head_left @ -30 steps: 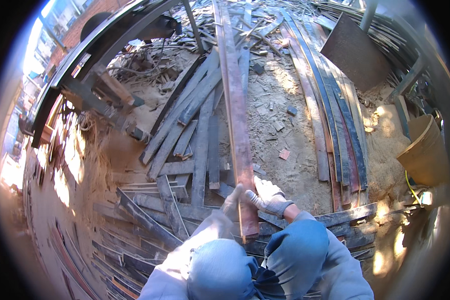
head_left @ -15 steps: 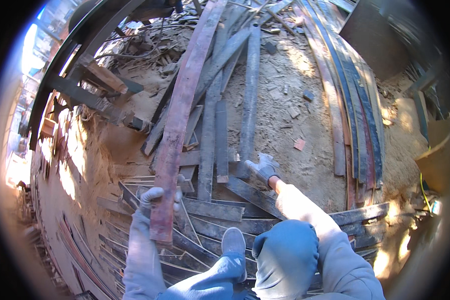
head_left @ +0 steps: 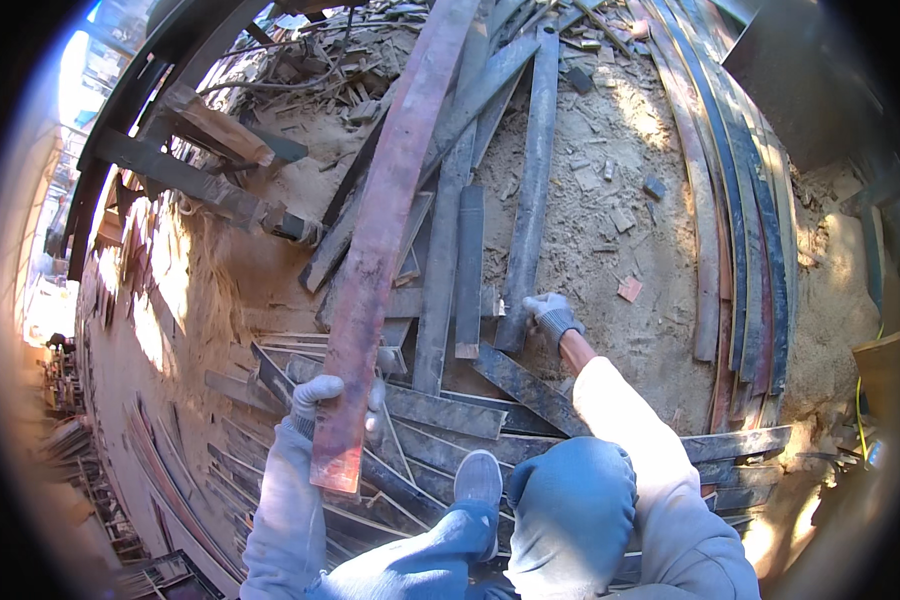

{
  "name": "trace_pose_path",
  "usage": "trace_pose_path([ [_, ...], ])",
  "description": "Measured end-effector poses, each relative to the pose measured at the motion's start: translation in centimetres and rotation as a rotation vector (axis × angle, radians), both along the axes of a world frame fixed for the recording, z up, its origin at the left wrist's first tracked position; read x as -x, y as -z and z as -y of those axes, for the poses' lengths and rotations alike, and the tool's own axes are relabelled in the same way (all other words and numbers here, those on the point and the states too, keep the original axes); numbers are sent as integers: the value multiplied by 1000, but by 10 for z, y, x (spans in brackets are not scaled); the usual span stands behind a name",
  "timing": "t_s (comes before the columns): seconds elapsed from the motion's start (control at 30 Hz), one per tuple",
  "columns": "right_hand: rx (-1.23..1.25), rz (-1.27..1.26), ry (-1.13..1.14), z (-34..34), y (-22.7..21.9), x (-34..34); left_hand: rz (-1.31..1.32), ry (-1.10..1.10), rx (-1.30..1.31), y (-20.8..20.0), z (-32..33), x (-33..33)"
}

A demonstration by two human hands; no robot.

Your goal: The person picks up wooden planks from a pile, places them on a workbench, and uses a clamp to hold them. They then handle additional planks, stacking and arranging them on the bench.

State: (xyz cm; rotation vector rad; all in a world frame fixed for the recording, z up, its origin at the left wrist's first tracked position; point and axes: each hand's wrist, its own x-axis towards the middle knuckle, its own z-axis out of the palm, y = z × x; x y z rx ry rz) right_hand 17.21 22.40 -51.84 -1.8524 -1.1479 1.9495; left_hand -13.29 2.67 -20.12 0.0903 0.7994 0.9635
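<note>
A long reddish wooden plank (head_left: 378, 215) slants from the far top down toward me. My left hand (head_left: 317, 392), in a grey-white glove, is closed around its near end, thumb on one edge and fingertips showing at the other. My right hand (head_left: 554, 314), gloved alike, has its fingers curled in at the right edge of a dark grey board (head_left: 532, 200), close to its near end. The fingertips there are partly hidden. Left of that board lie a shorter dark plank (head_left: 469, 270) and a longer grey one (head_left: 436, 320).
Many dark boards (head_left: 440, 410) lie crosswise around my shoe (head_left: 478, 478). A stack of long strips (head_left: 735, 230) runs along the right over sandy ground (head_left: 610, 230) with wood scraps. Dark beams (head_left: 190, 180) stand at the left, and splintered debris (head_left: 300, 85) lies behind them.
My right hand has gone from spread fingers to curled ones at the dark board's edge. The left hand keeps its hold on the reddish plank. The whole view has shifted slightly.
</note>
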Motion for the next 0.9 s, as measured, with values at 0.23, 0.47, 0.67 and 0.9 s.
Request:
trace_pose_path([
  [0.23,-858,533,-366,7,-76,87,25,-63,-56,-19,3,-16],
  [0.47,-614,291,-68,-18,-78,79,66,-26,13,-12,1,-20],
  [0.67,83,-250,305,32,-128,-73,-740,227,90,-14,-13,-36],
  [0.9,-317,240,-153,37,-278,-147,-1463,366,-12,-107,-6,-86],
])
